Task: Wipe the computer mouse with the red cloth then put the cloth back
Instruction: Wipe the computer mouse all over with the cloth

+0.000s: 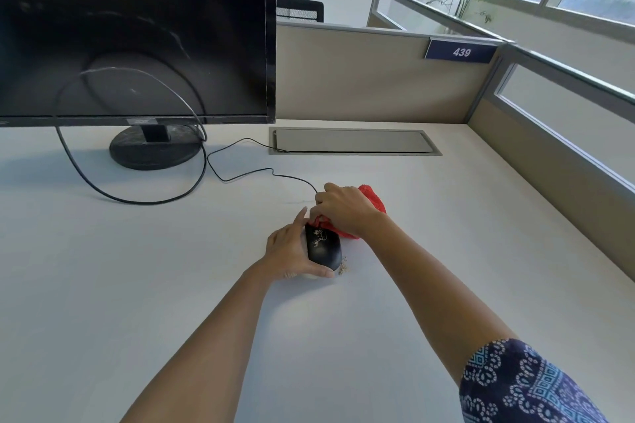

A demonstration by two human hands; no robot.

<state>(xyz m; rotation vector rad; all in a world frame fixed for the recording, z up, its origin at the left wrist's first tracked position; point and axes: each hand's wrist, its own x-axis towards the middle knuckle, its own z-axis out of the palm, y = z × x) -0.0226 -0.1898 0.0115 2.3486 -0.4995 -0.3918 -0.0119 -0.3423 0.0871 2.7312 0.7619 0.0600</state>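
1. Plain white cubicle desk point(137, 285), beige partitions, sunny windows behind.
2. Left hand point(292, 251) grips the glossy black wired computer mouse point(323, 247) mid-desk, crumbs beside it.
3. Right hand point(343, 209) clenches the fluffy red cloth point(372, 197) against the mouse's front.

- You are sitting in an office cubicle: beige fabric partition panels point(371, 75) are enclosing your white desk point(103, 268).
- A blue number plate reading 439 point(461, 51) is hanging on the partition.
- A black flat-screen monitor point(137, 27) is standing beside a grey cable hatch point(354, 141).
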